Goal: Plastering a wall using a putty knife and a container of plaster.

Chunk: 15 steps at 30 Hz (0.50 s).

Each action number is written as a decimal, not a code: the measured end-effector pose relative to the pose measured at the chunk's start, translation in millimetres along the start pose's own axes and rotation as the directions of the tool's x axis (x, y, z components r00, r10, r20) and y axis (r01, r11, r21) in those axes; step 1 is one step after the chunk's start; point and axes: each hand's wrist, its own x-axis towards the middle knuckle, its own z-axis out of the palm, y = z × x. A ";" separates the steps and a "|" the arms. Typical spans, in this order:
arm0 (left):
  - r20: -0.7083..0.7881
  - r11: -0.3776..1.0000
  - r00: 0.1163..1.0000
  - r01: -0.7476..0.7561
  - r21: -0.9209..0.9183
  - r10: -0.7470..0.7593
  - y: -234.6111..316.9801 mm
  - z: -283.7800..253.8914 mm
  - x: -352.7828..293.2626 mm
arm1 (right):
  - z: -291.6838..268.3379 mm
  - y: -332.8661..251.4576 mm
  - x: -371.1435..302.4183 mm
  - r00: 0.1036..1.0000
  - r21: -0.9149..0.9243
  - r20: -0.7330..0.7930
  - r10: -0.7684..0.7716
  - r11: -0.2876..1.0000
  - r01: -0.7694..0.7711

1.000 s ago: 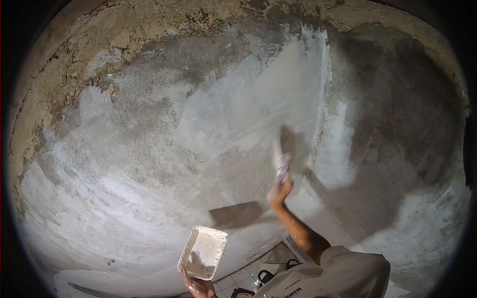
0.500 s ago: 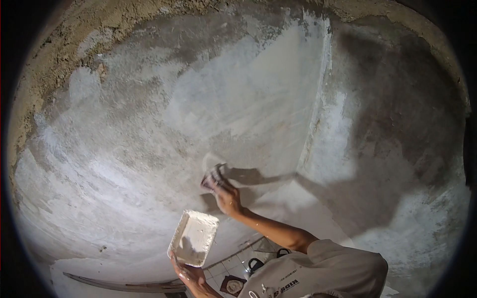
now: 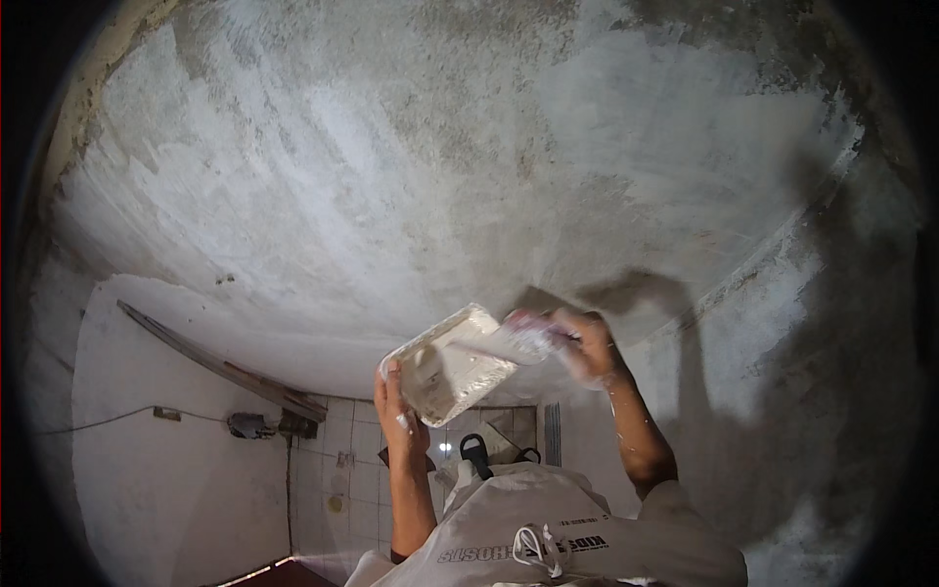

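My left hand (image 3: 395, 403) grips a white rectangular tray (image 3: 471, 396) by its left end, thumb over the rim. Pale, wet-looking putty coats the inside of the tray. In my right hand (image 3: 592, 350) is a putty knife (image 3: 529, 342), smeared by motion, its blade reaching over the tray's right side. White flecks mark both hands and the right forearm. Behind the tray curves a wall (image 3: 450, 196) with grey and whitish patches of plaster.
Long dark boards (image 3: 220, 367) lean along the lower left wall, near a dark box with a cable (image 3: 250, 426). Below me are white floor tiles (image 3: 337, 460) and black sandals (image 3: 475, 454). A wall corner runs along the right.
My right hand has come away from the wall with the putty knife and down to the tray. The tray now sits more centrally and is turned; the view has tilted lower.
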 end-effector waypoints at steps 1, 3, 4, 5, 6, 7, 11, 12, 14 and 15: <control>-0.040 0.996 0.995 0.091 -0.007 -0.091 -1.4 -0.6 5.3 | 11.9 -5.8 8.6 0.996 0.052 0.045 -0.075 0.996 0.072; -0.018 0.991 0.991 0.135 -0.016 -0.136 3.1 2.3 7.5 | 32.2 -4.2 21.0 0.980 0.067 0.106 -0.168 0.985 0.162; 0.011 0.985 0.986 0.168 -0.028 -0.168 4.0 4.3 6.7 | 36.8 -1.5 24.5 0.949 0.086 0.161 -0.272 0.961 0.261; 0.024 0.982 0.982 0.186 -0.028 -0.186 3.9 5.3 6.9 | 34.5 -5.8 27.3 0.936 0.050 0.300 -0.187 0.982 0.180; 0.014 0.982 0.982 0.187 -0.032 -0.187 2.8 5.0 7.5 | 37.9 -2.1 27.5 0.932 0.055 0.309 -0.187 0.982 0.179; 0.017 0.984 0.983 0.180 0.001 -0.180 1.5 5.0 7.3 | 42.0 2.1 26.5 0.915 0.088 0.331 -0.231 0.973 0.214; 0.024 0.977 0.977 0.210 0.018 -0.211 -5.3 1.0 5.6 | 43.1 2.8 22.2 0.868 0.124 0.419 -0.268 0.963 0.238; 0.016 0.977 0.977 0.211 0.016 -0.211 -7.2 -0.1 5.5 | 44.6 4.2 21.4 0.864 0.129 0.424 -0.270 0.963 0.237; 0.032 0.972 0.973 0.232 -0.031 -0.231 -9.6 1.3 6.4 | 46.3 7.9 19.6 0.838 0.131 0.460 -0.294 0.956 0.263; 0.031 0.972 0.972 0.233 -0.031 -0.233 -8.6 2.5 5.0 | 45.7 8.0 19.2 0.838 0.132 0.460 -0.293 0.956 0.261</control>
